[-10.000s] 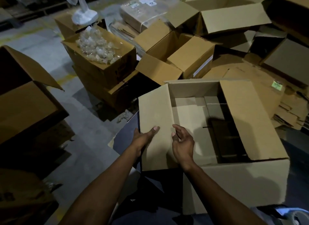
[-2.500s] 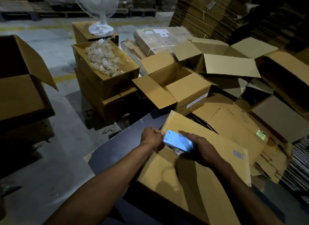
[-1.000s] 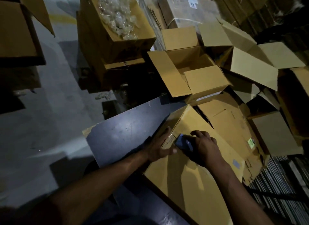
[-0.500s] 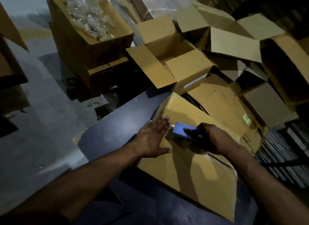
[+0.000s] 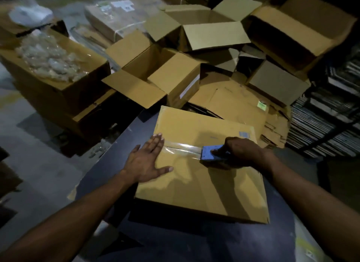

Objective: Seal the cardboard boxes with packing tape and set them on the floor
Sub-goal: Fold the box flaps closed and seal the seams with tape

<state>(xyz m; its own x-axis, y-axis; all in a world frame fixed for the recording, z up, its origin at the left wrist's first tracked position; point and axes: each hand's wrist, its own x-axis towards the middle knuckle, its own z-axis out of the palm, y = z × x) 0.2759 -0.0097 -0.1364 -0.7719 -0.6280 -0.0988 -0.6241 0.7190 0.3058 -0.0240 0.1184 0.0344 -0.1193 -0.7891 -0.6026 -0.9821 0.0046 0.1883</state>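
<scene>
box (image 5: 194, 187): tan | tape dispenser (image 5: 211, 152): blue | table (image 5: 116, 144): dark blue-grey

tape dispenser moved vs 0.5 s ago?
Yes. The tape dispenser has run right along the box seam, away from the left hand, leaving clear tape behind it.

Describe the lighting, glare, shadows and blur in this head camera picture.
Head view: dim warehouse light, with dark corners. The clear tape strip on the closed box gives bright glare. The left hand and right hand, which grips the blue tape dispenser, cast soft shadows on the lid. The edges are bent by the wide lens; the plastic pile looks smeared.
</scene>
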